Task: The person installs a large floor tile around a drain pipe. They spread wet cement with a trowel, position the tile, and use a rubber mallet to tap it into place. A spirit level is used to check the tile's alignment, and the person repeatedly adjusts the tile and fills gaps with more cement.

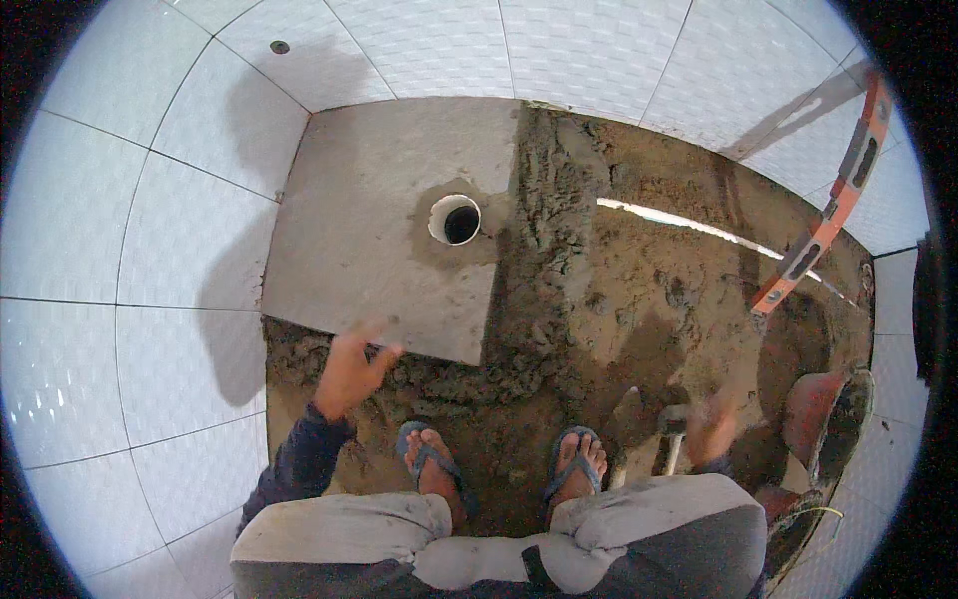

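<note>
A large grey floor tile lies on wet mortar in the far left corner. A white pipe end shows through a round hole in it. My left hand is at the tile's near edge, thumb and fingers apart; the fingertips blur slightly, and I cannot tell whether they touch it. My right hand is smeared by motion low on the right, its fingers unclear. Just left of it is a mallet with a dark head and pale handle. A trowel lies beside the mallet.
An orange and grey spirit level leans against the right wall. A white strip crosses the brown floor bed. Mortar-stained buckets stand at the right. White wall tiles surround the corner. My sandalled feet are on the bed.
</note>
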A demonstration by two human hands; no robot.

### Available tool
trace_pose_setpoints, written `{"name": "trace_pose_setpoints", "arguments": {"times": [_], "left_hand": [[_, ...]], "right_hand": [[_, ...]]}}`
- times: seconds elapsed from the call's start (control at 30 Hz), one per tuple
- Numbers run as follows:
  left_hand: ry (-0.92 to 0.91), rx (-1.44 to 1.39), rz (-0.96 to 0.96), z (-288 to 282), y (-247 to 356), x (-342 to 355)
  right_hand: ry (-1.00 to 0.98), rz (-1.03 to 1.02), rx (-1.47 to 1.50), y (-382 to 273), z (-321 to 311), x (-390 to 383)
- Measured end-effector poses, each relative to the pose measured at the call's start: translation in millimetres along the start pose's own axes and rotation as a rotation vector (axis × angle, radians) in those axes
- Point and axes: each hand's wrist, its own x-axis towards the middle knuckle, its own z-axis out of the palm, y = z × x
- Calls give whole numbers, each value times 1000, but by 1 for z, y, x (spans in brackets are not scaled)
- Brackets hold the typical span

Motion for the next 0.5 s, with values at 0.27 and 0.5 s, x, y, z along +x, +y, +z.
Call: {"name": "trace_pose_setpoints", "arguments": {"times": [0.27, 0.5], "left_hand": [[444, 429, 104, 20, -81, 130], [339, 602, -56, 35, -119, 142]], "right_hand": [[-181, 14, -367, -25, 39, -93], [-188, 224, -342, -21, 60, -93]]}}
